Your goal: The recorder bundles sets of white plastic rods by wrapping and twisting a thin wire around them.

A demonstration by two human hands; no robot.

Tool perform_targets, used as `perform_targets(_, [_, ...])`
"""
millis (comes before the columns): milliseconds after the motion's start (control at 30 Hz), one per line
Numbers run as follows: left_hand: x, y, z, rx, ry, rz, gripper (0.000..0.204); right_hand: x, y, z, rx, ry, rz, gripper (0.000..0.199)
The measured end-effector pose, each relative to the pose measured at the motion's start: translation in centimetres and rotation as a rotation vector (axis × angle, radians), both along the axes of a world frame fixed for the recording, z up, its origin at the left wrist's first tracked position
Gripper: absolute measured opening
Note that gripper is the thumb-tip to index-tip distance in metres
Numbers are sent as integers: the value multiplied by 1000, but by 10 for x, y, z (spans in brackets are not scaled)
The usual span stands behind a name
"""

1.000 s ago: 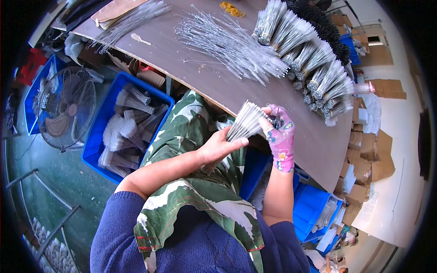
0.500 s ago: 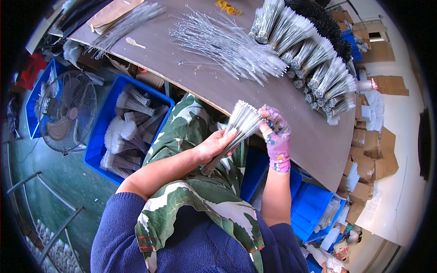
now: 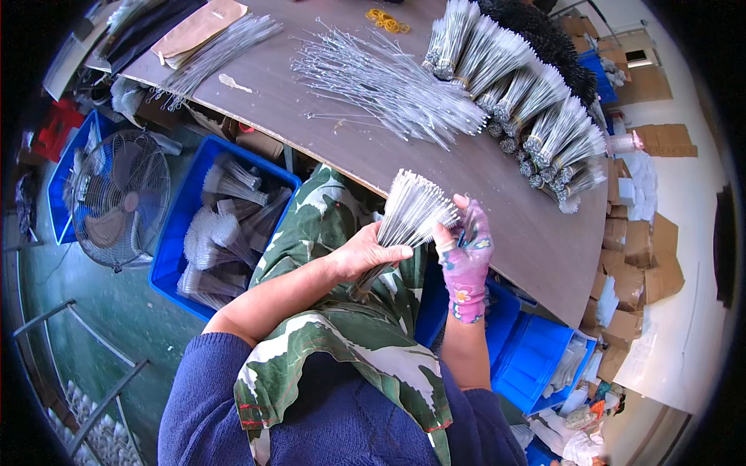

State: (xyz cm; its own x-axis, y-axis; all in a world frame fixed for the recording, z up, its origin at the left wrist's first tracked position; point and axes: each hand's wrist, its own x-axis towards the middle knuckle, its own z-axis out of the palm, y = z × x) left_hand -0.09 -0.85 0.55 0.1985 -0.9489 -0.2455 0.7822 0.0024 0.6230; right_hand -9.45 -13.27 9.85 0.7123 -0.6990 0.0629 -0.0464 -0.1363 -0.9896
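Observation:
A bundle of thin wire brushes (image 3: 409,213) fans out over my lap, just in front of the brown table's edge (image 3: 497,256). My left hand (image 3: 365,255), bare, wraps around the bundle's lower stems. My right hand (image 3: 464,250), in a pink patterned glove, pinches the bundle near its bristled ends from the right. A loose heap of single wire brushes (image 3: 388,81) lies on the table above my hands. Tied brush bundles (image 3: 528,101) lie in a row along the table's far right side.
A blue crate (image 3: 186,210) holding more brush bundles stands on the floor at my left, beside a floor fan (image 3: 116,198). Another blue crate (image 3: 536,357) sits under the table at my right. Yellow rubber bands (image 3: 386,19) and cardboard boxes (image 3: 637,272) lie further off.
Both hands have kept their hold on the brush bundle and shifted it only slightly; the fan of bristles looks a little more spread.

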Motion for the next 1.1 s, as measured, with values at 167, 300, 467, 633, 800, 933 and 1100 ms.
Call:
perform_targets(167, [2, 3, 4, 24, -21, -49, 48, 0, 0, -1, -114, 95, -47, 40])
perform_targets(300, [6, 4, -1, -57, -5, -57, 52, 4, 1, -1, -254, 42, -21, 37])
perform_targets(467, [7, 4, -2, -95, 17, -94, 56, 0, 6, 1, -152, 28, -54, 33])
perform_targets(633, [9, 7, 0, -117, -9, -132, 65, -11, 0, 12, -432, 247, 43, 36])
perform_targets(800, [10, 3, 2, -126, -60, -198, 79, -9, 10, 23, -435, 43, 12, 47])
perform_targets(933, [11, 0, 6, -102, -111, -234, 93, -16, 8, 23, -512, 66, 36, 45])
perform_targets(1100, [11, -3, 22, -89, -118, -215, 91, -27, 12, 32, -146, -155, -85, 36])
